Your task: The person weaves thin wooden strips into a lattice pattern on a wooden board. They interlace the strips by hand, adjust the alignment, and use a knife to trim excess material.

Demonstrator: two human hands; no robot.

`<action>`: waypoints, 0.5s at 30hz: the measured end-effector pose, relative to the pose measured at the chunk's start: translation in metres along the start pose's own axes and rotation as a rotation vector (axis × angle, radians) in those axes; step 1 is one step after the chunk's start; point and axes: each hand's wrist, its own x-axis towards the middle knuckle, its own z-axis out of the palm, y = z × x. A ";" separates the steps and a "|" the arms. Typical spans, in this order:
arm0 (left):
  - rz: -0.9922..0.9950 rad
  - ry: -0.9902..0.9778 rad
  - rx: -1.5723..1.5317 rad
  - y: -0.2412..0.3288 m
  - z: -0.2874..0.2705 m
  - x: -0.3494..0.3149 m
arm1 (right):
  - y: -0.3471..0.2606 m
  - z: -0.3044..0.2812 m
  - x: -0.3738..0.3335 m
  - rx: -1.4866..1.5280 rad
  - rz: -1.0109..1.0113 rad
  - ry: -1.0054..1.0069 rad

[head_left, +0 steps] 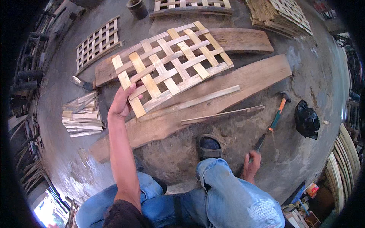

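A woven lattice panel (176,73) of pale wooden slats is tilted up over two long brown planks. My left hand (123,100) is closed on its lower left corner, thumb over a slat. At the right, a claw hammer (276,116) with an orange and teal handle points away from me. My right hand (251,165) is closed around the dark near end of that handle, beside my knee. Beneath the panel lies the nearer plank (262,76), with a narrow pale strip (224,92) on it. The panel partly covers the farther plank (247,40).
A thin strip (224,115) lies near my sandal. Stacked short slats (81,117) and a machete-like blade (81,83) are at left. A black plastic bag (307,119) sits beyond the hammer. More lattice panels (97,45) and a bucket (137,8) stand farther off.
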 end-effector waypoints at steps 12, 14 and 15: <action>-0.129 -0.041 0.006 -0.022 -0.023 0.006 | -0.161 0.055 0.267 -0.118 -0.962 -0.564; -0.122 -0.057 0.019 -0.021 -0.026 0.008 | -0.160 0.052 0.263 -0.176 -1.002 -0.531; -0.126 -0.072 0.044 -0.021 -0.028 0.007 | -0.157 0.051 0.260 -0.131 -1.006 -0.495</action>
